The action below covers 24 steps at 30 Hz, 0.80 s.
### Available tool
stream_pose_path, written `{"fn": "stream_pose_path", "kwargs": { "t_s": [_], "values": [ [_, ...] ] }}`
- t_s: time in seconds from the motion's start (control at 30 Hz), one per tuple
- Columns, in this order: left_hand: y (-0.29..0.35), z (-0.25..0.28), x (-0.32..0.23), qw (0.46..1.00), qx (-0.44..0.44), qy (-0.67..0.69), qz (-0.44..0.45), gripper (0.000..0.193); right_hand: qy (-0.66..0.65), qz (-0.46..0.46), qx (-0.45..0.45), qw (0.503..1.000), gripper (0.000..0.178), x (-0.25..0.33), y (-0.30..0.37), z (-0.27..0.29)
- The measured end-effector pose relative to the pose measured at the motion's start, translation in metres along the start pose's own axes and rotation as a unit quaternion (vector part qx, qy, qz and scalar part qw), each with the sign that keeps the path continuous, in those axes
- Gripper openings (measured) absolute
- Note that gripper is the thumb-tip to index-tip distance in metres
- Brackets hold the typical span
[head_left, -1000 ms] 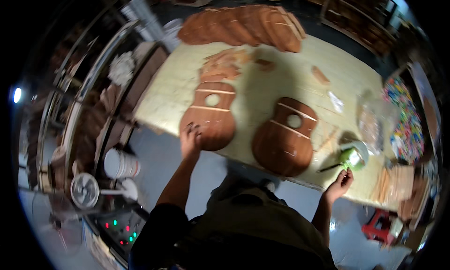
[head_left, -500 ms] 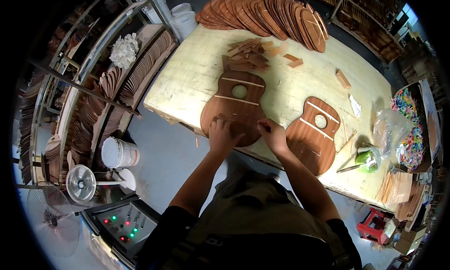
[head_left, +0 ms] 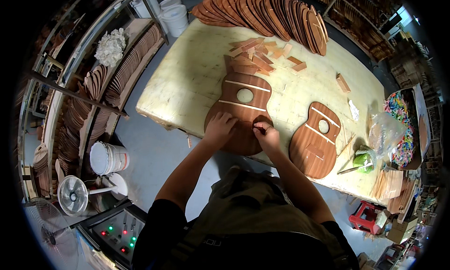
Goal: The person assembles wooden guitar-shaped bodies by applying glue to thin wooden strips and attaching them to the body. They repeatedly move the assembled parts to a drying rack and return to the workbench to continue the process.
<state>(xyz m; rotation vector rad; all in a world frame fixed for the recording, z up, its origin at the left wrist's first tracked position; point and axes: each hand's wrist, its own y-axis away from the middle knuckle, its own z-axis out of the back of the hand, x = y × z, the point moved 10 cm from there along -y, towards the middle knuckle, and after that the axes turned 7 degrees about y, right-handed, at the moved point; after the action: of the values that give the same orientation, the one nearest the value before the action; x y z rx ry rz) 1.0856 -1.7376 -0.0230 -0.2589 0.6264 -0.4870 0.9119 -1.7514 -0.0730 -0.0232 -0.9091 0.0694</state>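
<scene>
A brown wooden ukulele soundboard (head_left: 241,118) lies on the pale table in front of me, with a round soundhole and two light braces across it. My left hand (head_left: 220,128) rests on its lower left part, fingers stretched over the wood. At the lower right edge of the same board, my right hand (head_left: 266,135) has its fingers curled in a pinch; what they hold, if anything, is too small to make out. A second soundboard (head_left: 304,143) with similar braces lies to the right, apart from both hands, with a small thin wood piece (head_left: 314,152) on it.
Thin wood offcuts (head_left: 248,57) are heaped beyond the first board. Several stacked soundboards (head_left: 267,14) line the far table edge. A green bag (head_left: 364,160) and a box of coloured bits (head_left: 401,125) are at right. A shelf (head_left: 119,68), bucket (head_left: 108,157) and fan (head_left: 73,195) stand left.
The view has shifted slightly. My left hand has slid a little up the board, and my right hand has come inward over its right edge, nearer the left hand.
</scene>
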Motion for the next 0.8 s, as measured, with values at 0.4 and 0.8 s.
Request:
{"fn": "stream_pose_path", "kwargs": {
  "t_s": [0.4, 0.8],
  "values": [
    [0.036, -0.018, -0.031, 0.999, -0.011, 0.036, -0.014, 0.045, 0.053, -0.041, -0.047, 0.997, 0.017, 0.008, -0.002, -0.005],
    [0.036, -0.031, -0.030, 1.000, 0.008, 0.010, 0.024, 0.047, 0.032, -0.056, -0.077, 0.995, 0.017, 0.008, 0.002, 0.003]
  ]
}}
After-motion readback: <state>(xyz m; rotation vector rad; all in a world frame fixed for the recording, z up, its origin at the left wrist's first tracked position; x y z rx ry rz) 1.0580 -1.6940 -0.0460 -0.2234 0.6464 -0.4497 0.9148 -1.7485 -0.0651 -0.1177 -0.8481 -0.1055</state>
